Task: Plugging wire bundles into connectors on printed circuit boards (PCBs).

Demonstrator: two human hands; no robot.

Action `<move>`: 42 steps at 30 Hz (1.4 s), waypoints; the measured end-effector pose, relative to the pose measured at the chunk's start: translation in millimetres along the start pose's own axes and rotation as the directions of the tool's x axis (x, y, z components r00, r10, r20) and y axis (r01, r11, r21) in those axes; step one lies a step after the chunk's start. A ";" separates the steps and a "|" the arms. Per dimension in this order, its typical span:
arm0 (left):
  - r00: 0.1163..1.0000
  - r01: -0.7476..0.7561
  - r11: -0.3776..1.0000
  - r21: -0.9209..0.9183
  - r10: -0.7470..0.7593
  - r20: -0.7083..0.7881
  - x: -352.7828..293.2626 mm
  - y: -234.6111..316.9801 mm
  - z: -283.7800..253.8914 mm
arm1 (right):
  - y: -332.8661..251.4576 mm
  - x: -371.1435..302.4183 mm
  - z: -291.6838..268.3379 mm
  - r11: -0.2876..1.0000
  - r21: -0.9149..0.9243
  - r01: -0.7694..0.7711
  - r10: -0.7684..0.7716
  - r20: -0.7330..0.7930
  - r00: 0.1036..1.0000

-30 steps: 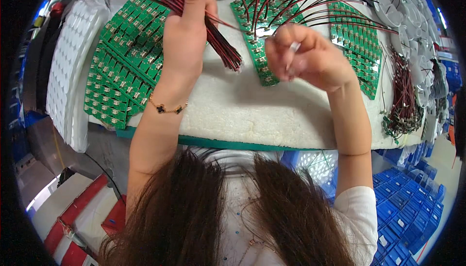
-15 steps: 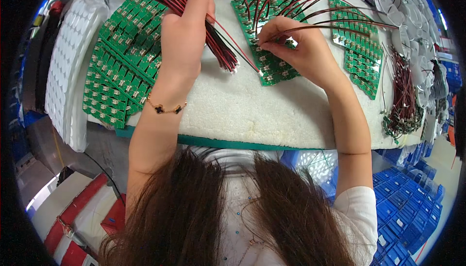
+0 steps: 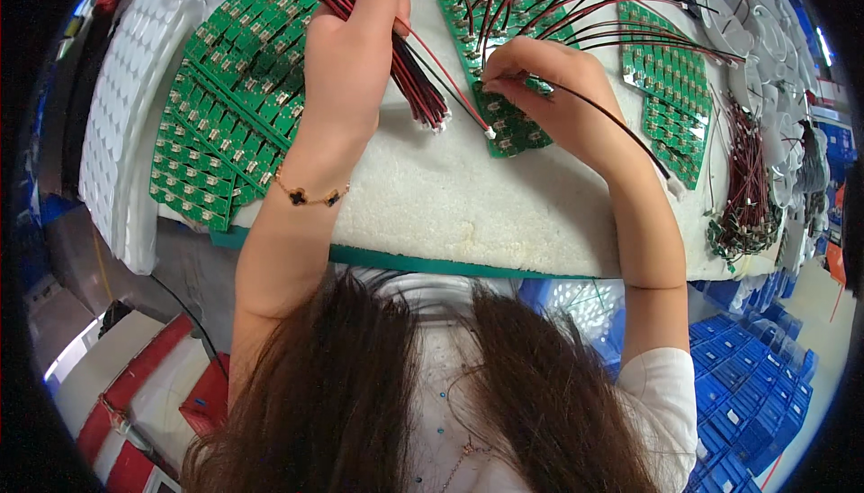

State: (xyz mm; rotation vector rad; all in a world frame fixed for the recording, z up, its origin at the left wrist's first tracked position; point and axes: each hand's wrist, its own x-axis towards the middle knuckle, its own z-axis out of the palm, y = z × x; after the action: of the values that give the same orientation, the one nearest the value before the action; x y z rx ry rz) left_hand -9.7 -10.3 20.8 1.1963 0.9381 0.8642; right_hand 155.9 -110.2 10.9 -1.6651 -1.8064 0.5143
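Observation:
My left hand point(image 3: 353, 66) is closed around a bundle of red and black wires point(image 3: 418, 88) with small white plugs at their lower ends. One wire slants away from the bundle, its white plug beside the near corner of a green circuit board panel point(image 3: 513, 138). My right hand point(image 3: 553, 88) pinches a red and black wire point(image 3: 621, 124) at the panel's left edge. That wire's other end, with a white plug, hangs to the right over my wrist. Many wires rise from the panel's far part and arch to the right. My fingertips hide the exact contact point.
Stacked green circuit board panels point(image 3: 243, 88) lie to the left, beside a white sheet of round pads point(image 3: 126, 124). Another green panel point(image 3: 670, 88) is at the right. Beyond it lie a wire bundle point(image 3: 749, 178) and clear plastic discs point(image 3: 765, 52). Blue bins point(image 3: 738, 403) stand lower right.
The free end of the wire in my right hand has swung down toward my wrist; before, it pointed right among the others. Both hands keep nearly the same place.

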 end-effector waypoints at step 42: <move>0.991 -0.129 0.992 -0.001 0.129 -0.044 1.0 -0.8 4.3 | -9.8 2.5 -7.5 0.446 0.890 -0.099 0.041 0.091 0.995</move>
State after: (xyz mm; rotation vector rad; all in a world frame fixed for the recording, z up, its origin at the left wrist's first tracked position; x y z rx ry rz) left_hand -5.3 -11.0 20.4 1.2495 0.9012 0.9989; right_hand 153.6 -109.9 23.3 -0.9296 -1.0847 1.3037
